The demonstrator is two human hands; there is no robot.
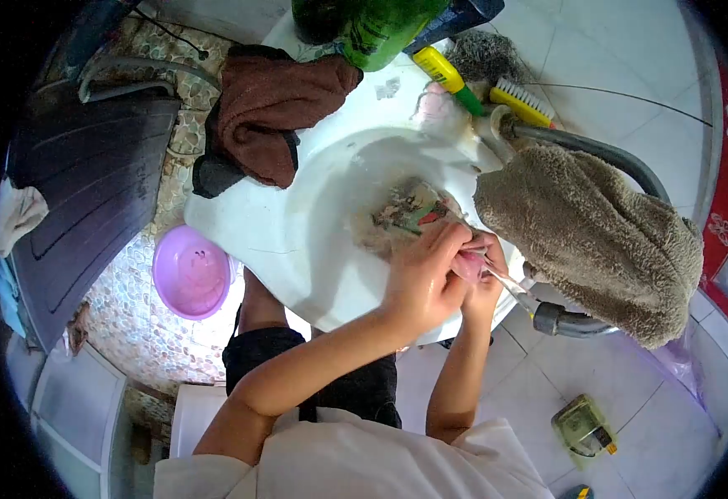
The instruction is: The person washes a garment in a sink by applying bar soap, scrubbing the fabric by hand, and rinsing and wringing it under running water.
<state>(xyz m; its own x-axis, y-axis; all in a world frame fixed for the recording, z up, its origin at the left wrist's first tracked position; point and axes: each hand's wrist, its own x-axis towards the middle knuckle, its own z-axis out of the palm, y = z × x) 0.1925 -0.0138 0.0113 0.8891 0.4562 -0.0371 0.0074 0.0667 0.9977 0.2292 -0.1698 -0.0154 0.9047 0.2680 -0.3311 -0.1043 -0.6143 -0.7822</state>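
Observation:
Over the right side of a white washbasin (256, 229), my two hands are close together, touching. My left hand (426, 279) is closed, its fingers pinching a small pink thing (467, 265) whose kind I cannot make out. Beside it my right hand (482, 291) is closed too, its fingers curled at the same pink thing. A thin pale stick (510, 285) with a yellowish end sticks out to the right of the fingers; its other end is hidden. Just beyond my left hand, a dirty, multicoloured wet heap (410, 208) lies in the bowl.
A grey-brown towel (584, 237) hangs over a grey pipe (630, 162) close at right. A brown cloth (285, 108) drapes the basin's left rim. Behind are a green bottle (385, 33), a yellow tube (439, 71) and a scrub brush (524, 103). A purple bowl (229, 274) sits lower left.

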